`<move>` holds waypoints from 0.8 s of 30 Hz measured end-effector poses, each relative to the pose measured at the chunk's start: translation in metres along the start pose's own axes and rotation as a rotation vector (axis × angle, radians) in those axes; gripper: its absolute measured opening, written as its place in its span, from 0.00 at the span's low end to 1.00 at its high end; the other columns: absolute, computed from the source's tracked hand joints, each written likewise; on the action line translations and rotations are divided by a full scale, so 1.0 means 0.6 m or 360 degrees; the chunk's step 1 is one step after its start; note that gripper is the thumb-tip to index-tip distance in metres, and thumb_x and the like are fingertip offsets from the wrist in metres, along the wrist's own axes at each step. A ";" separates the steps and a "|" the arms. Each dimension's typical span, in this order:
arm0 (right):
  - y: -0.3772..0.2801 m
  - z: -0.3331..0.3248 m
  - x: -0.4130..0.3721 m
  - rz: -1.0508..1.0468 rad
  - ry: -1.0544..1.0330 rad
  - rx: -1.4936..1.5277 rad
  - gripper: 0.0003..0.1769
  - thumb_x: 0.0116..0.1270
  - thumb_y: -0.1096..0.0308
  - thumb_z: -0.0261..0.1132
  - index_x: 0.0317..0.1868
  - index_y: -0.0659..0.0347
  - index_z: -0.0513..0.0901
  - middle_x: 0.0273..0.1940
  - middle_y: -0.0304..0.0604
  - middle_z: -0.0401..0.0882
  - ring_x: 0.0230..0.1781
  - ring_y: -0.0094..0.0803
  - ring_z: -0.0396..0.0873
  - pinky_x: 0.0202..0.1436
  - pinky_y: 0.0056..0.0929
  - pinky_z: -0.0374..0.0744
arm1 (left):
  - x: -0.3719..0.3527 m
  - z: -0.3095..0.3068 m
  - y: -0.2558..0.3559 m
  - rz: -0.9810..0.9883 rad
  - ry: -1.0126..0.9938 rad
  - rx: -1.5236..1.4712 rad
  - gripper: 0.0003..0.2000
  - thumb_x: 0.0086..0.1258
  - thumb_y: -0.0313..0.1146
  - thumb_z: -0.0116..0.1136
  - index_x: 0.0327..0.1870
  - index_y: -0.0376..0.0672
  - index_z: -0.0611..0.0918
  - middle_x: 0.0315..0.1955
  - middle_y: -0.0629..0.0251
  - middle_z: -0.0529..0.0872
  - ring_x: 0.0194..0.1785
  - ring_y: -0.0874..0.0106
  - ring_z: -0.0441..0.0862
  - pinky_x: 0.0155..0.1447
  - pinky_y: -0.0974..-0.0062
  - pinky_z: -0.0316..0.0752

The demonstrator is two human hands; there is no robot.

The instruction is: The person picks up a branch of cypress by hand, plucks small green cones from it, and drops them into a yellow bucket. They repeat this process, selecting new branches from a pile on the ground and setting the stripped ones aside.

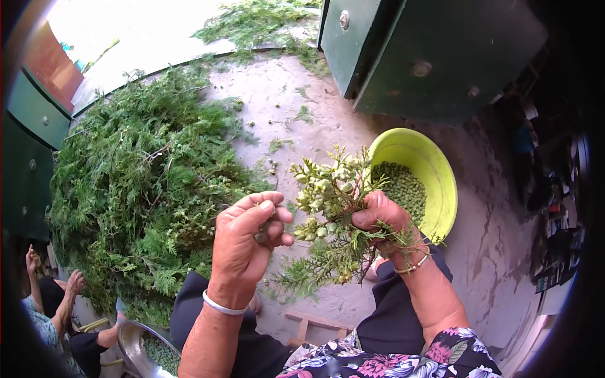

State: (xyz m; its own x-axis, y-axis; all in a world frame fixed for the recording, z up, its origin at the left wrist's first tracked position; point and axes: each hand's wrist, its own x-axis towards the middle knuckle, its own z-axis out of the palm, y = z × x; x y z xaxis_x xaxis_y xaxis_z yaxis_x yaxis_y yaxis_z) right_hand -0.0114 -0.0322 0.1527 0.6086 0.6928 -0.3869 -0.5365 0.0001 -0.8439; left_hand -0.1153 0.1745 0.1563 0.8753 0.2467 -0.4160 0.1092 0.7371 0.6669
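Observation:
My right hand (384, 220) is closed around the stems of a conifer sprig (334, 252), which carries clusters of pale green cones (321, 189). Just left of those cones, my left hand (252, 227) is raised with thumb and fingers curled together. A bit of greyish green shows under its fingers, too hidden to name. Behind my right hand stands a yellow-green tub (441, 183), partly filled with loose green cones (400, 186).
A large heap of cut conifer branches (151, 176) covers the floor at left. Another person's hand (75, 281) is at lower left, near a metal basin (130, 343) holding green cones. Dark green doors (441, 63) stand beyond the tub. A wooden stool (309, 324) is below me.

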 end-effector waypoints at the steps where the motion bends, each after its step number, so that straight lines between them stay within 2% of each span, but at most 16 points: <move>1: 0.006 -0.001 0.004 0.0039 -0.0032 0.0051 0.08 0.56 0.66 0.67 0.33 0.59 0.82 0.17 0.25 0.69 0.13 0.14 0.60 0.16 0.16 0.56 | 0.002 -0.004 -0.007 -0.0014 -0.0020 -0.0014 0.09 0.71 0.32 0.56 0.42 0.34 0.80 0.28 0.59 0.83 0.25 0.79 0.75 0.29 0.76 0.78; 6: 0.029 -0.003 0.022 0.0068 -0.0157 0.0122 0.08 0.55 0.67 0.67 0.34 0.62 0.81 0.17 0.26 0.67 0.12 0.13 0.59 0.14 0.16 0.55 | 0.011 -0.006 -0.022 -0.0056 0.0064 0.0166 0.11 0.72 0.38 0.55 0.43 0.38 0.81 0.32 0.63 0.84 0.30 0.77 0.80 0.31 0.76 0.77; 8: 0.013 0.008 0.018 0.0058 -0.0225 0.0124 0.09 0.57 0.68 0.66 0.36 0.64 0.81 0.18 0.26 0.67 0.12 0.12 0.58 0.14 0.16 0.54 | 0.016 0.003 -0.025 0.0163 -0.0138 0.0100 0.12 0.73 0.39 0.54 0.43 0.38 0.81 0.33 0.64 0.84 0.30 0.78 0.80 0.30 0.79 0.75; 9: -0.001 0.016 0.012 0.0175 -0.0194 0.0095 0.10 0.58 0.68 0.66 0.38 0.64 0.82 0.18 0.25 0.68 0.12 0.12 0.58 0.14 0.15 0.54 | 0.012 0.017 -0.025 0.0135 -0.0025 0.0004 0.11 0.72 0.37 0.56 0.39 0.38 0.82 0.30 0.66 0.84 0.26 0.80 0.76 0.25 0.83 0.68; 10: -0.008 0.020 0.008 0.0293 -0.0162 0.0065 0.11 0.58 0.68 0.66 0.40 0.64 0.82 0.19 0.25 0.68 0.12 0.12 0.58 0.14 0.15 0.54 | 0.010 0.014 -0.022 0.0135 -0.0024 0.0005 0.11 0.72 0.37 0.56 0.39 0.38 0.82 0.30 0.66 0.84 0.26 0.80 0.76 0.25 0.83 0.68; 13: -0.002 0.019 0.010 0.0303 -0.0104 0.0066 0.11 0.60 0.67 0.65 0.41 0.63 0.82 0.19 0.25 0.69 0.12 0.12 0.57 0.14 0.14 0.54 | 0.005 0.003 -0.014 0.0009 -0.0121 0.0054 0.12 0.72 0.38 0.55 0.39 0.38 0.83 0.29 0.66 0.83 0.24 0.80 0.74 0.24 0.84 0.66; 24: 0.013 0.004 0.014 0.0256 -0.0153 0.0028 0.12 0.59 0.66 0.66 0.42 0.62 0.82 0.20 0.25 0.68 0.13 0.12 0.59 0.14 0.14 0.54 | -0.001 0.008 -0.019 0.0156 -0.0183 0.0226 0.11 0.72 0.37 0.55 0.35 0.37 0.81 0.27 0.67 0.82 0.22 0.82 0.71 0.23 0.85 0.64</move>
State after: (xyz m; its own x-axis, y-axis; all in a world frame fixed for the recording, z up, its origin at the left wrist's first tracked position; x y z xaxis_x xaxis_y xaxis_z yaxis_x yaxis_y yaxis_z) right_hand -0.0117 -0.0249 0.1438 0.4558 0.7505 -0.4785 -0.6331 -0.1045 -0.7669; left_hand -0.1148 0.1630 0.1522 0.9321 0.2333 -0.2771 0.0794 0.6149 0.7846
